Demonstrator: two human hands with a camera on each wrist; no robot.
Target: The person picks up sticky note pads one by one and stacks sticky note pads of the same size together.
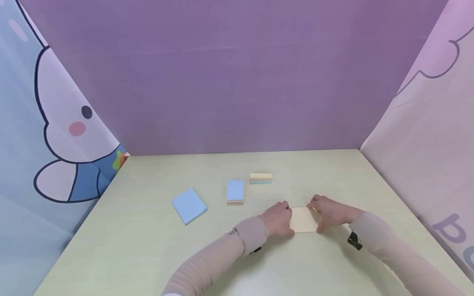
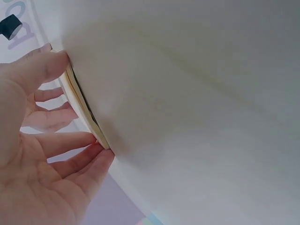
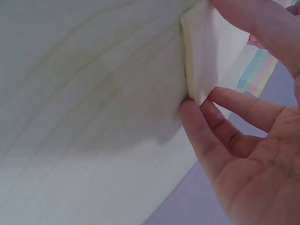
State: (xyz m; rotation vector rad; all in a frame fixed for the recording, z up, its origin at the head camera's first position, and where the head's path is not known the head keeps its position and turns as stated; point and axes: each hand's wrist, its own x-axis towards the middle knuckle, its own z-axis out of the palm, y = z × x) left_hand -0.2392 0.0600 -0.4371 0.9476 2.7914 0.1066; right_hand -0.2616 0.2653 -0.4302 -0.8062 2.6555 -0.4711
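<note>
A pale yellow sticky note pad lies on the table at right of centre, between both hands. My left hand grips its left end, thumb at the near edge and fingertips at the far one. At the other end, my right hand holds the pad the same way. The left wrist view shows the side of the pad between thumb and fingers, close against the tabletop. In the right wrist view, the fingertips touch a corner of the pad.
Left of the hands lies a square blue note pad, turned at an angle. Beyond them sit a small blue pad on a brownish layer and a striped stack topped in yellow. A purple backdrop rises behind the table.
</note>
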